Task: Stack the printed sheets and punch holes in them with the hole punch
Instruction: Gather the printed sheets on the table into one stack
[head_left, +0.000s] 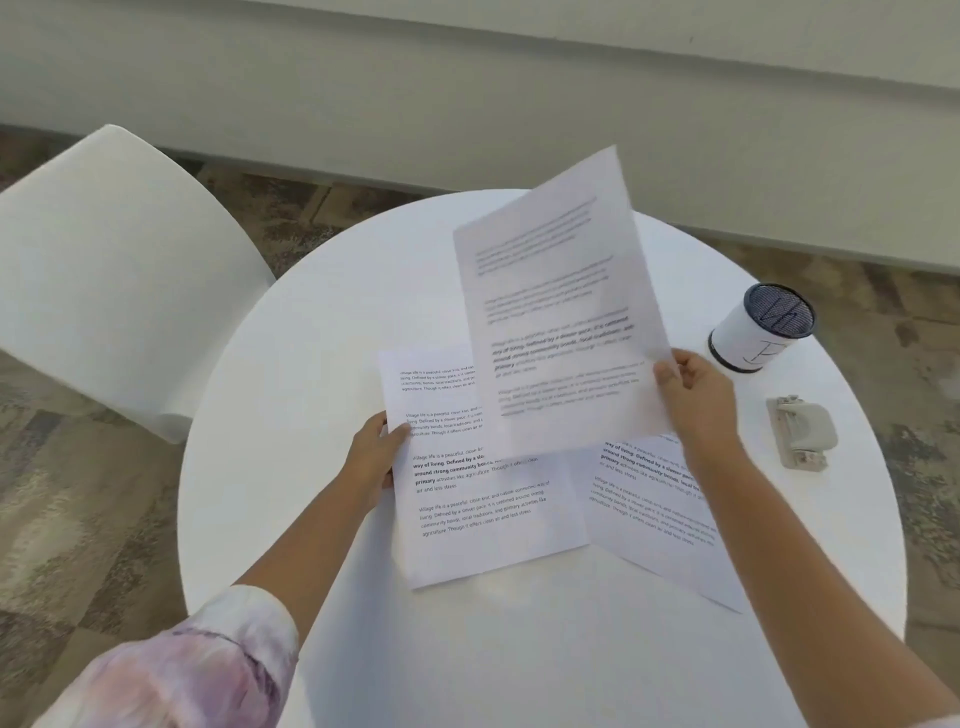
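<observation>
My right hand (696, 395) pinches the right edge of a printed sheet (556, 312) and holds it up, tilted, above the round white table (322, 364). Under it a second printed sheet (483, 514) lies flat in the middle of the table, and my left hand (376, 452) grips its left edge. A third printed sheet (660, 525) lies at an angle to the right, partly under my right forearm. The grey hole punch (802, 431) sits on the table to the right of my right hand, untouched.
A white cylindrical cup with a dark mesh top (761, 327) stands at the table's right rim, behind the punch. A white chair (114, 280) is at the left of the table. Patterned floor surrounds the table, with a pale wall base beyond.
</observation>
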